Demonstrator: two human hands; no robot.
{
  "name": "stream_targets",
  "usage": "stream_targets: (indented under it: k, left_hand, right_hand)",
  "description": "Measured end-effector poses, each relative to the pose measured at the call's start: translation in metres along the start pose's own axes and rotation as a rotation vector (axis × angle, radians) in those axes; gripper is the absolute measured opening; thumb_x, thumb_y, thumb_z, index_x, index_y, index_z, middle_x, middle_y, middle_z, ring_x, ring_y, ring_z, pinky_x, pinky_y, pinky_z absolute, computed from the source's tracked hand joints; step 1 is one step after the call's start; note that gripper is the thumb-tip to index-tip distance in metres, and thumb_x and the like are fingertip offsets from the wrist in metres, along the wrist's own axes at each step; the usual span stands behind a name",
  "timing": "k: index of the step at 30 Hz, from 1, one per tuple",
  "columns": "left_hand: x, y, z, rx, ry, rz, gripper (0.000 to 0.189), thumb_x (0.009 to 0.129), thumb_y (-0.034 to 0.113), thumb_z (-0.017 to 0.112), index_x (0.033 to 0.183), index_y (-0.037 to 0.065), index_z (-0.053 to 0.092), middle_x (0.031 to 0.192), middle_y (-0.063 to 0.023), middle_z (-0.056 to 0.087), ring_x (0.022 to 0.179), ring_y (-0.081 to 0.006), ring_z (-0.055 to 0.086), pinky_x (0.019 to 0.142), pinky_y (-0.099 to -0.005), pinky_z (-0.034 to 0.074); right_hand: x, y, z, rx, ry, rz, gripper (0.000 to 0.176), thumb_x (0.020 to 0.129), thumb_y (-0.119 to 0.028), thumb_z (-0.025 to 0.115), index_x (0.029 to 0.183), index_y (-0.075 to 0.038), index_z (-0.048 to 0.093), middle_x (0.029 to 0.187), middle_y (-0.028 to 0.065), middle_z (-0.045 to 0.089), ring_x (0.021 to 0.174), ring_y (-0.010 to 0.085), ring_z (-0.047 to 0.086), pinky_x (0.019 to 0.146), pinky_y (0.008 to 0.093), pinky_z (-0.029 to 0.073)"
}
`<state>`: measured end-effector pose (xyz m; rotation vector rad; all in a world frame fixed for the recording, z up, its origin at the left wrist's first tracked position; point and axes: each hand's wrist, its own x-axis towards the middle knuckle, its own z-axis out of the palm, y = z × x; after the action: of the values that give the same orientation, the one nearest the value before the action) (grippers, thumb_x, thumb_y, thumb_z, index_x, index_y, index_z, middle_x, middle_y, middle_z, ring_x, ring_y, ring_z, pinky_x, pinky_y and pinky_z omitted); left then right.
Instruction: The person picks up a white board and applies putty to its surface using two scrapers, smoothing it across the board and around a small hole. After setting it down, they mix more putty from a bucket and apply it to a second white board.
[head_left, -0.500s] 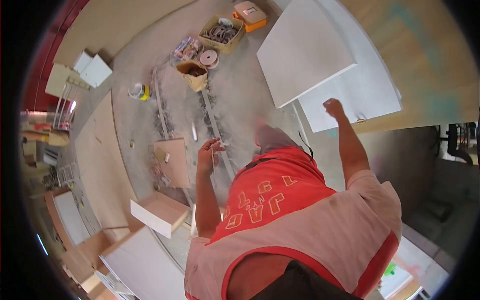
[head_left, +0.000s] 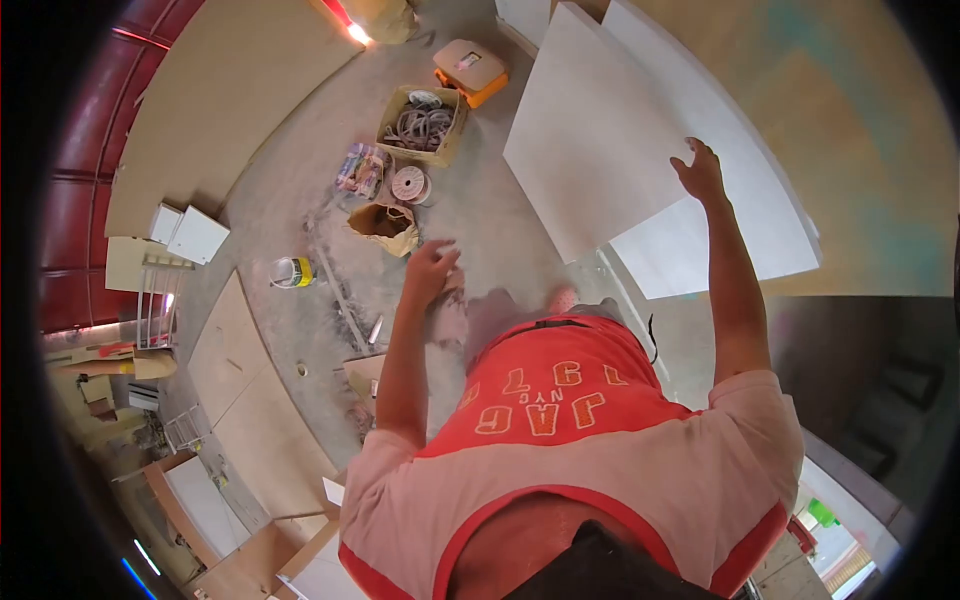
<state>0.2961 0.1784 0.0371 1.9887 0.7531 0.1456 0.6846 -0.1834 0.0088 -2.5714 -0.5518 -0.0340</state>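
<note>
My left hand (head_left: 432, 271) is over the floor just below an open paper bag (head_left: 388, 228); its fingers are apart and nothing shows in them. My right hand (head_left: 702, 172) is at the edge of a white panel (head_left: 600, 130), fingers spread, thumb out to the left. Whether it touches the panel I cannot tell. A second white panel (head_left: 740, 220) lies behind the first, beneath my right forearm.
On the floor (head_left: 490, 230) stand a cardboard box of coiled material (head_left: 422, 125), a spool (head_left: 410, 184), an orange case (head_left: 472, 72), a colourful package (head_left: 362, 170) and a white tub (head_left: 291, 272). Long boards (head_left: 250, 390) lie at left.
My right hand has moved up to the panel's edge and its fingers have spread from a closed shape. My left hand has risen toward the paper bag. The view has shifted.
</note>
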Motion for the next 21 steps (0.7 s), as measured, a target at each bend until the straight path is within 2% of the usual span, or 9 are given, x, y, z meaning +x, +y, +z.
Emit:
stream_targets:
  k: [4,9,12,13,17,21]
  left_hand:
    - [0.076,0.058,-0.005,0.169,-0.124,0.114,0.033,0.083,0.021,0.067,0.110,0.002,0.062,0.072,-0.0095,0.064,0.066,-0.0138,0.064,0.063,-0.0274,0.049]
    - [0.179,0.084,-0.011,0.297,-0.267,0.233,0.033,0.083,0.020,0.067,0.111,0.004,0.062,0.071,-0.0111,0.065,0.066,-0.0148,0.064,0.063,-0.0290,0.049]
    - [0.243,0.084,-0.010,0.247,-0.389,0.247,0.034,0.082,0.020,0.068,0.112,0.005,0.062,0.073,-0.0114,0.066,0.067,-0.0156,0.063,0.065,-0.0306,0.049]
    - [0.262,0.087,-0.012,0.220,-0.425,0.257,0.035,0.082,0.020,0.068,0.113,0.004,0.062,0.075,-0.0120,0.066,0.068,-0.0167,0.063,0.066,-0.0321,0.050]
    - [0.327,0.101,-0.024,0.224,-0.499,0.419,0.036,0.081,0.018,0.068,0.114,0.005,0.061,0.078,-0.0142,0.066,0.071,-0.0228,0.064,0.068,-0.0340,0.050]
    - [0.365,0.114,-0.023,0.243,-0.565,0.550,0.035,0.081,0.018,0.067,0.112,0.005,0.061,0.084,-0.0155,0.066,0.079,-0.0303,0.064,0.072,-0.0367,0.050]
  right_hand:
    - [0.027,-0.002,0.014,-0.053,-0.045,0.097,0.067,0.076,-0.028,0.071,0.133,-0.007,0.042,0.132,0.0204,0.047,0.123,0.0386,0.041,0.101,0.0471,0.038]
    - [0.062,0.013,0.042,-0.196,-0.185,0.232,0.087,0.072,-0.034,0.074,0.142,-0.009,0.029,0.139,0.0205,0.039,0.128,0.0402,0.036,0.102,0.0511,0.036]
    - [0.080,0.004,0.045,-0.223,-0.216,0.374,0.091,0.072,-0.035,0.075,0.143,-0.008,0.026,0.140,0.0204,0.038,0.128,0.0396,0.036,0.102,0.0507,0.036]
    - [0.088,0.002,0.047,-0.226,-0.220,0.399,0.095,0.070,-0.038,0.076,0.144,-0.006,0.025,0.138,0.0214,0.042,0.126,0.0391,0.039,0.102,0.0484,0.037]
    - [0.106,0.001,0.054,-0.268,-0.210,0.480,0.098,0.064,-0.041,0.079,0.141,-0.004,0.031,0.128,0.0224,0.051,0.119,0.0391,0.047,0.100,0.0448,0.040]
    - [0.107,-0.036,0.046,-0.336,-0.303,0.564,0.089,0.065,-0.038,0.078,0.137,-0.005,0.040,0.123,0.0213,0.054,0.117,0.0374,0.049,0.097,0.0456,0.042]
